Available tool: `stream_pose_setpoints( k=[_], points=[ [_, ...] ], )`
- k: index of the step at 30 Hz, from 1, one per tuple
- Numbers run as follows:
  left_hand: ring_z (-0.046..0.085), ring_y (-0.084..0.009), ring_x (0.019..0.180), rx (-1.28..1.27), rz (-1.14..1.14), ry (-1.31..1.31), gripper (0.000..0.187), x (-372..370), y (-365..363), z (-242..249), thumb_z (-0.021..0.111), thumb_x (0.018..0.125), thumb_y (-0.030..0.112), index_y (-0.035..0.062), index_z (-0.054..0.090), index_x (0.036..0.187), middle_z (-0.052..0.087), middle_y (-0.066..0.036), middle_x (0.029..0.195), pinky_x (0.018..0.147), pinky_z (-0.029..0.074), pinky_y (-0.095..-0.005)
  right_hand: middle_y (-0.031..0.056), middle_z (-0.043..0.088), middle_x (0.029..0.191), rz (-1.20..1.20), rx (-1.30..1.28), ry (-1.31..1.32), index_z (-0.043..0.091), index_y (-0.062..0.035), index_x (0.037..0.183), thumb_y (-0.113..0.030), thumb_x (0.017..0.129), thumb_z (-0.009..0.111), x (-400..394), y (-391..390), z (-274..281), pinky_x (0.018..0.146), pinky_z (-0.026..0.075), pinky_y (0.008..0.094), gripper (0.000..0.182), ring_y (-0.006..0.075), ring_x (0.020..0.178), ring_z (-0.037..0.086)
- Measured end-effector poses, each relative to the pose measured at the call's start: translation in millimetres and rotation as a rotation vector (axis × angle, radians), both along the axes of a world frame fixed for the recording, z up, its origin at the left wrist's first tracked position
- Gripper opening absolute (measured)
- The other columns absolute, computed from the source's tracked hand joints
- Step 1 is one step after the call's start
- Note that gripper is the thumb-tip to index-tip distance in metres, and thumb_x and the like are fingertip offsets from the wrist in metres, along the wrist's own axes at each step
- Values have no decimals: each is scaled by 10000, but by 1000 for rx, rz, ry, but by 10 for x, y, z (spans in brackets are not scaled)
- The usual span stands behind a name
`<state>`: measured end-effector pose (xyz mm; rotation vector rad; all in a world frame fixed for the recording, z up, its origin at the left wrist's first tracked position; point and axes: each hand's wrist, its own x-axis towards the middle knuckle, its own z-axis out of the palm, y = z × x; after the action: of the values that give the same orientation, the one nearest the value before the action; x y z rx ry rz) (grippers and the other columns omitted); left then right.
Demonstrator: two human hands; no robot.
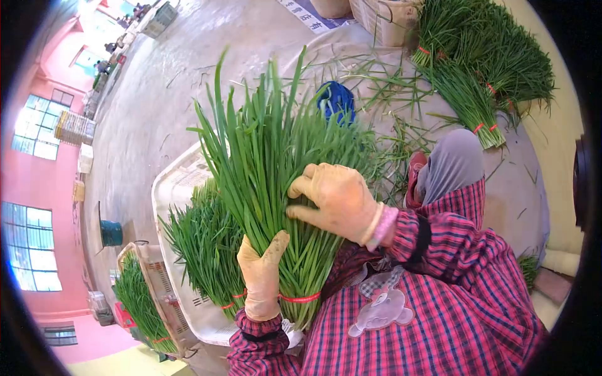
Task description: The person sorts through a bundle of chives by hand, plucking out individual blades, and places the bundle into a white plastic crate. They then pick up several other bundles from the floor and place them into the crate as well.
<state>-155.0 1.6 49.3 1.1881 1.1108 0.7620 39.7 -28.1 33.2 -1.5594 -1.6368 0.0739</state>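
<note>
A large bunch of green garlic chives (251, 163) stands upright in front of me, with a red band (300, 298) around its lower end. My left hand (262, 276), in a pale glove, is closed on the bunch's lower left side, thumb up against the stems. Across the leaves, higher up on the right, lies my gloved right hand (335, 200). Its fingers are bent, with a gap between thumb and forefinger, touching the leaves. Beside my left hand, another banded bunch (210, 244) rests in a white plastic crate (164, 188).
A second crate (164, 294) with chives stands at the far left. Blue ties (336, 102) and loose leaves (401, 141) lie on the floor ahead. Several banded bunches (476, 75) are piled at the upper right, near a white basket (385, 22). My knee (458, 166) is at the right.
</note>
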Motion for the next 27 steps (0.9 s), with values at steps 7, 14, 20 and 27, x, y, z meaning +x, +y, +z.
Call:
stream_pose_setpoints(
  k=[7, 14, 20, 27],
  points=[
    [627, -116, 915, -14, 30, -22, 295, -42, 27, 14, 632, 869, -48, -22, 598, 1161, 664, -60, 1069, 859, 513, -270, 123, 654, 812, -231, -143, 370, 632, -59, 825, -241, 855, 649, 593, 130, -218, 681, 519, 379, 185, 287, 752, 648],
    [629, -116, 896, -29, -16, -1, 286, -46, 93, -39, 645, 872, -18, -10, 608, 1155, 668, -47, 1052, 831, 515, -267, 31, 658, 1084, 380, 179, -29, 662, -155, 1101, -227, 828, 695, 106, -44, 106, 918, 473, 395, 284, 236, 1036, 612],
    [628, -110, 875, -127, 66, 29, 287, -82, 134, 32, 676, 858, 30, 0, 629, 1140, 677, -36, 1029, 822, 508, -259, 103, 617, 1205, -165, -148, -237, 613, -107, 1213, -181, 809, 667, 851, 61, -663, 994, 427, 408, 414, 275, 1166, 557],
    [641, -132, 829, -159, 83, -93, 330, -36, 391, 310, 666, 873, 192, -2, 621, 1136, 678, -54, 1000, 772, 523, -282, 124, 520, 1370, 241, -54, -106, 535, -130, 1344, -162, 666, 740, 674, -306, 220, 1076, 358, 460, 709, 324, 1283, 466]
  ],
)
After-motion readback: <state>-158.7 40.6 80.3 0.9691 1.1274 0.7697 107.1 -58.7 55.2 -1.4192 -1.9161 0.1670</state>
